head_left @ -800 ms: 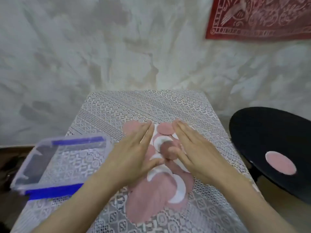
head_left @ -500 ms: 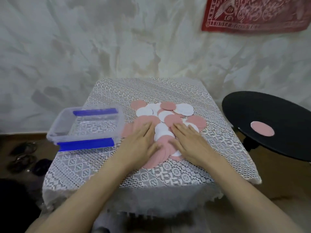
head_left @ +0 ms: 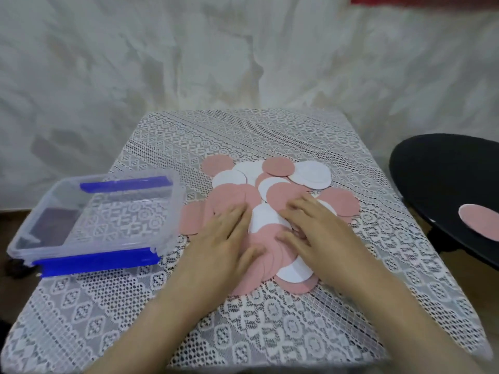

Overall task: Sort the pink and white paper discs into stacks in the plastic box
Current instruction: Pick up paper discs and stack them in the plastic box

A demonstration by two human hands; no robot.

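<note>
Here, left hand (head_left: 224, 240), right hand (head_left: 317, 233), discs (head_left: 278, 167).

Left grip (head_left: 224, 244) and right grip (head_left: 316, 236) lowered flat onto paper discs (head_left: 278, 167), drawn nearer (earlier tilted inward)

Wall (head_left: 189, 63) whitish, mottled, creased-looking, fills backdrop. Red hanging (head_left: 432, 0), edge only, top right. Square table under white lace cloth (head_left: 270, 136), centre. Black round tabletop (head_left: 437, 168) right, close by. Dark brown floor (head_left: 13, 220) left.
</note>
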